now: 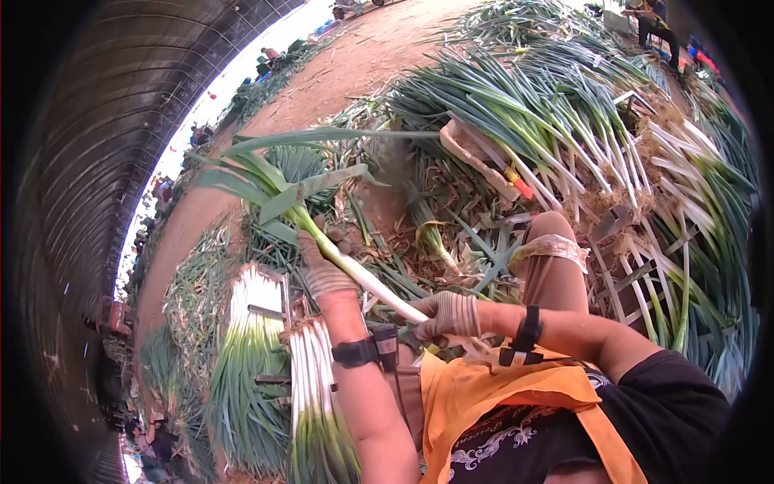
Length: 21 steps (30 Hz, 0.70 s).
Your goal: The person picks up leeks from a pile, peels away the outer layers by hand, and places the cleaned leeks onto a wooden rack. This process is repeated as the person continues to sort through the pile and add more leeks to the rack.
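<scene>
Past your right hand (446, 315), your bent knee (556, 286) stands in the way at two o'clock, before heaped leeks (556, 113); leek bundles (250, 347) lie at seven from your left hand (320, 262). That hand grips a single leek (355, 268), leaves (270, 181) toward eleven; your right clasps its white end (397, 300) at four.

left hand (325, 262), right hand (449, 315) grip leek (369, 280); leek bundles (251, 323) beside.
</scene>
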Available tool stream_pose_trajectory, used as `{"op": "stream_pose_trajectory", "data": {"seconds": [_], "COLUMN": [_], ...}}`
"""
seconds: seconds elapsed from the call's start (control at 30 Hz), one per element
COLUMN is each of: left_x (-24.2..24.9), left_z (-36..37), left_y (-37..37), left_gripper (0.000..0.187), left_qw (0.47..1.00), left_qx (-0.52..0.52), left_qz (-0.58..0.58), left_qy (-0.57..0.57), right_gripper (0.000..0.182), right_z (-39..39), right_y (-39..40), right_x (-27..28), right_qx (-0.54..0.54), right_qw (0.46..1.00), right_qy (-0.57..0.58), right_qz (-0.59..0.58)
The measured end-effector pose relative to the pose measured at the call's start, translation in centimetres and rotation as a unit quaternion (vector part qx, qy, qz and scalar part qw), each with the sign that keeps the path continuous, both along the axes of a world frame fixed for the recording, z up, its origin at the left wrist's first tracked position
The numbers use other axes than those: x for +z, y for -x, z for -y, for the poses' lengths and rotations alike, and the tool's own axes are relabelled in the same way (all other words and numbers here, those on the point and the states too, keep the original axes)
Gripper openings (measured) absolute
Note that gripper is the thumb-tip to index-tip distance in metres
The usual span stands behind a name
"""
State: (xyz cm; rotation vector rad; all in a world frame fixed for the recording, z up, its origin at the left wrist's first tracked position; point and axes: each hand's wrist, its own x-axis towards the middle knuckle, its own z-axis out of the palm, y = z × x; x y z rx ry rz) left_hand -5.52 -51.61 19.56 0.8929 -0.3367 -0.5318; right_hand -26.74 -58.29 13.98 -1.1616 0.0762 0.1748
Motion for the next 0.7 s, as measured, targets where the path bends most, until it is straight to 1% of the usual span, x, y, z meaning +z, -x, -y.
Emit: {"op": "stream_pose_trajectory", "data": {"seconds": [0.03,0.07,0.1,0.13,0.2,0.27,0.33,0.37,0.43,0.47,0.5,0.53,0.57,0.6,0.63,0.67,0.7], "left_x": [-0.9,-1.7,-2.1,-2.4,-2.9,-3.5,-3.9,-4.2,-5.0,-5.4,-5.8,-6.3,-6.8,-7.4,-8.1,-9.1,-10.5], "left_z": [0.1,0.3,0.8,1.0,2.0,2.1,1.9,1.5,0.8,0.8,0.9,1.0,1.2,1.6,1.9,2.3,2.6], "left_y": [-0.2,-0.5,-0.4,-0.1,0.7,1.6,2.2,2.6,3.3,3.8,4.3,4.8,5.5,6.1,6.8,7.5,8.4], "left_gripper": [0.036,0.034,0.034,0.034,0.035,0.035,0.035,0.036,0.036,0.036,0.037,0.037,0.037,0.038,0.038,0.038,0.039], "left_qw": [0.993,0.971,0.956,0.957,0.969,0.973,0.966,0.960,0.942,0.930,0.916,0.899,0.877,0.846,0.790,0.690,0.526], "left_qx": [0.076,0.152,0.186,0.178,0.138,0.117,0.123,0.127,0.125,0.118,0.109,0.096,0.073,0.048,0.013,-0.044,-0.124], "left_qz": [0.051,0.092,0.116,0.123,0.124,0.121,0.125,0.130,0.153,0.173,0.194,0.218,0.251,0.286,0.336,0.400,0.482], "left_qy": [-0.076,-0.161,-0.193,-0.191,-0.164,-0.159,-0.189,-0.212,-0.270,-0.302,-0.334,-0.367,-0.403,-0.446,-0.513,-0.603,-0.690], "right_gripper": [0.024,0.024,0.024,0.025,0.027,0.033,0.036,0.039,0.038,0.038,0.037,0.036,0.036,0.036,0.036,0.035,0.035], "right_z": [-0.5,-0.8,-1.3,-1.3,-0.7,-0.5,-0.1,0.2,0.5,0.6,1.0,1.3,1.9,2.2,2.5,2.9,3.0], "right_y": [0.1,0.0,-0.5,-0.9,-0.6,0.0,0.8,0.6,0.5,0.9,1.5,1.2,-1.1,-2.0,-2.8,-1.6,-1.0], "right_x": [-0.7,-1.7,-3.3,-4.6,-6.0,-6.0,-5.7,-6.3,-7.3,-6.5,-5.9,-6.6,-9.7,-10.2,-10.8,-7.9,-6.0], "right_qx": [-0.045,-0.096,-0.134,-0.192,-0.232,-0.229,-0.212,-0.216,-0.264,-0.286,-0.270,-0.308,-0.337,-0.351,-0.365,-0.365,-0.364], "right_qw": [0.998,0.993,0.985,0.969,0.911,0.938,0.955,0.948,0.921,0.907,0.908,0.874,0.886,0.885,0.882,0.873,0.863], "right_qy": [0.033,0.068,0.104,0.148,0.335,0.251,0.205,0.228,0.281,0.306,0.320,0.371,0.307,0.287,0.267,0.293,0.317], "right_qz": [-0.006,-0.013,0.023,0.056,0.061,0.062,0.044,0.049,0.047,0.046,0.016,0.051,0.087,0.109,0.131,0.140,0.150]}}
